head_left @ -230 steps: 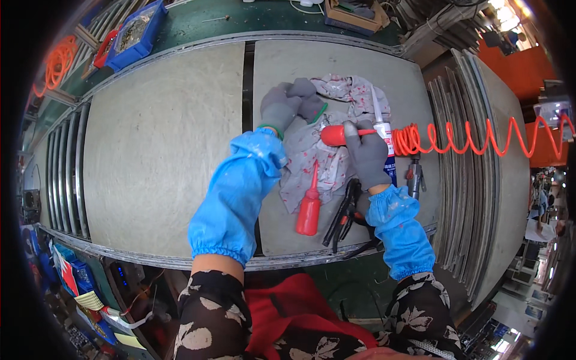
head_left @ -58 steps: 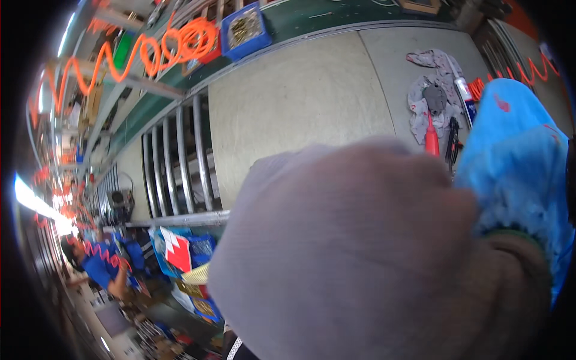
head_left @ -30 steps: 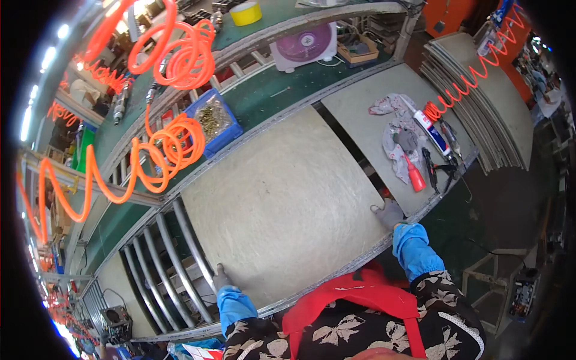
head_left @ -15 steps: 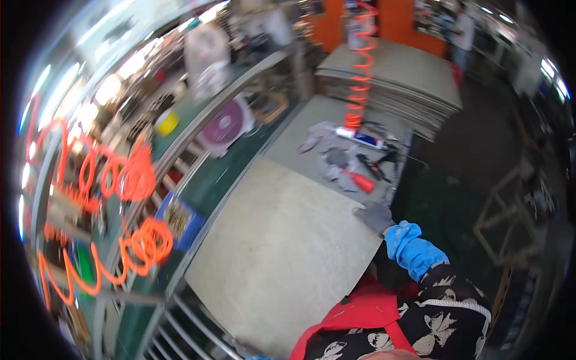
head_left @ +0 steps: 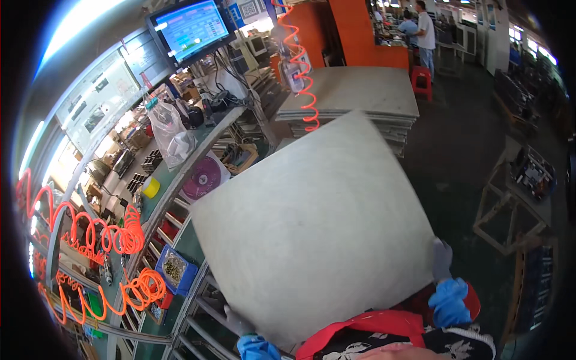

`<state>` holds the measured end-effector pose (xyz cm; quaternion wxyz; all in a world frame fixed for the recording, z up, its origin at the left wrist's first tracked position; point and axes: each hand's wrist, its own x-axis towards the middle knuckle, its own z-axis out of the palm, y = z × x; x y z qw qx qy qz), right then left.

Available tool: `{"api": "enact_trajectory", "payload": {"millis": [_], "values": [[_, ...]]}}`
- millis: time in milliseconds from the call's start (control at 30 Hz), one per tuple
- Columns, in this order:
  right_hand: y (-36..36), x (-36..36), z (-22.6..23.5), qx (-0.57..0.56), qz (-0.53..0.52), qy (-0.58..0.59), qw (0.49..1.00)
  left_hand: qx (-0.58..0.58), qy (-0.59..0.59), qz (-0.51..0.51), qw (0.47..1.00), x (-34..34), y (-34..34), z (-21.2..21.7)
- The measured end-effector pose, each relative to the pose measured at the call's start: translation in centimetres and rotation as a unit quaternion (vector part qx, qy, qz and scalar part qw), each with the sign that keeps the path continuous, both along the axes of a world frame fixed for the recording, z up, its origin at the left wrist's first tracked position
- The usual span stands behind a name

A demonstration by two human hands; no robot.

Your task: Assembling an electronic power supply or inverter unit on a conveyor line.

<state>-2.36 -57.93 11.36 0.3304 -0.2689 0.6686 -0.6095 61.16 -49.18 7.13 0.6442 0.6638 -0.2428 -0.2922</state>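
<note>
A large, plain grey rectangular board [head_left: 312,228] is tilted up in front of me, held by its two sides. My left hand [head_left: 239,322], in a grey glove and blue sleeve cover, grips its near left edge. On the right edge, close to the near corner, my right hand [head_left: 442,258] has hold of it in a matching glove. Some fingers of both hands are hidden by the board. The board covers the worktop behind it.
A stack of similar boards [head_left: 354,90] stands beyond. To the left are a workbench with a blue bin of small metal parts [head_left: 176,269], coiled orange air hoses [head_left: 147,288] and a monitor [head_left: 193,30]. On the right lies a metal frame [head_left: 504,219]. Another person [head_left: 425,36] stands far off.
The board has come up from the worktop into a tilt and hides the tools and cloths there. My left hand shows more fully at its edge. My view has lifted toward the monitor.
</note>
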Motion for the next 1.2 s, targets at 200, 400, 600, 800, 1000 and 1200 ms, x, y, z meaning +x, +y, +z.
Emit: {"api": "enact_trajectory", "payload": {"millis": [200, 400, 600, 800, 1000, 1200], "values": [[1.8, -15.5, -13.2, 0.019, -0.056, 0.097, 0.994, -0.061, 0.099, 0.033, 0.993, -12.2, -16.7, 7.3], [-2.3, -25.0, -4.1, -0.157, -0.091, -0.336, 0.924, -0.062, -0.171, -0.129, 0.975, -25.5, -35.1, 7.7], [-6.3, -38.1, 4.2, -0.071, -0.035, 0.058, 0.995, 0.162, -0.298, -0.249, 0.907, -41.9, -45.4, 19.9], [-15.7, -38.2, 14.6, 0.017, 0.046, 0.111, 0.993, -0.064, -0.569, -0.274, 0.772, -47.9, -49.4, 22.7], [-26.9, -35.5, 15.1, 0.043, 0.081, 0.122, 0.988, -0.152, -0.580, -0.369, 0.710, -55.7, -44.7, 19.2], [-40.4, -31.4, 13.4, 0.026, 0.134, 0.206, 0.969, -0.155, -0.613, -0.225, 0.742, -52.0, -58.4, 14.7]]}}
